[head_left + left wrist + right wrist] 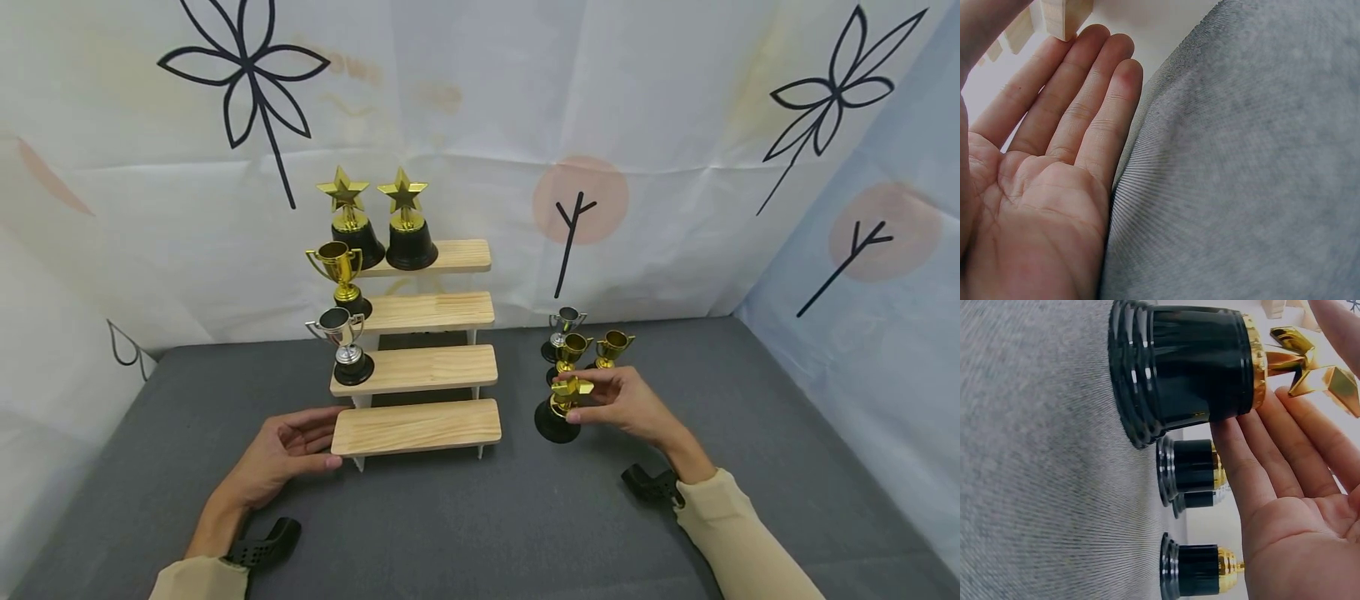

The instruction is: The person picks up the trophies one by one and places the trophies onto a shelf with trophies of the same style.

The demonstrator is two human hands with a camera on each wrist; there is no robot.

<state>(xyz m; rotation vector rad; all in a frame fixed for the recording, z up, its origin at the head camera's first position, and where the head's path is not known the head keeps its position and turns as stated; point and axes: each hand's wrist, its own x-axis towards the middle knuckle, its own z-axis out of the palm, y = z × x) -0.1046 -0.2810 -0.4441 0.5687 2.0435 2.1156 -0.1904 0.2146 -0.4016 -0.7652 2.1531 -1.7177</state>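
A small trophy (557,423) with a gold star and black base is at the right, on or just above the grey cloth. My right hand (618,408) holds it around the gold neck, thumb in front and fingers behind. The right wrist view shows its black base (1200,365) close up. At the left, my left hand (281,454) touches the end of the lowest step of the wooden display stand (416,427). In the left wrist view, its fingers (1088,112) lie straight, tips near the wood.
Two star trophies (402,225) occupy the top step. A gold cup (341,271) and a silver cup (345,342) stand on the steps below, toward the left. Behind my right hand are a silver cup (561,329) and two gold cups (612,346). A patterned cloth backs the table.
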